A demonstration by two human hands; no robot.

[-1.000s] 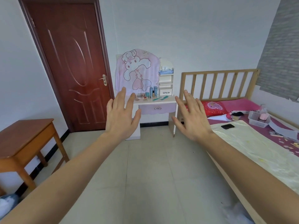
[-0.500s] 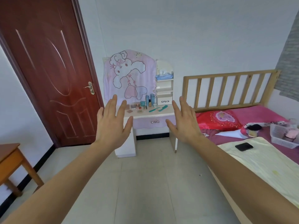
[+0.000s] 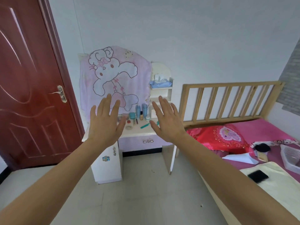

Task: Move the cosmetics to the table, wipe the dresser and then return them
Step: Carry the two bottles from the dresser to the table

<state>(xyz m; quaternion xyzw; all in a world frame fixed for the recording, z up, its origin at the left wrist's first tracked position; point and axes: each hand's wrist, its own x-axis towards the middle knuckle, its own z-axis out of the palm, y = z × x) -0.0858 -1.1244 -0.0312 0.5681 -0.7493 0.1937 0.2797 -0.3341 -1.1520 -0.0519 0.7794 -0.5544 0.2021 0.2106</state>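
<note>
A small white dresser [image 3: 142, 132] with a lilac drawer stands against the far wall. Several cosmetics [image 3: 140, 112] sit on its top: blue bottles, a teal cup, a red jar, small tubes and a teal comb [image 3: 145, 125]. My left hand [image 3: 105, 122] and my right hand [image 3: 165, 122] are raised in front of me with fingers straight and spread. Both hold nothing. They hang in the air short of the dresser and hide parts of its top.
A pink rabbit towel [image 3: 113, 78] covers the dresser mirror. A pack of wipes [image 3: 159, 84] lies on its side shelf. A red door [image 3: 29, 88] is at the left. A bed [image 3: 259, 143] with a wooden headboard, pillows, a phone and a basket fills the right.
The view has moved closer to the dresser, which looks larger. The brown table at the left has dropped out of view. Both hands stay raised and spread.
</note>
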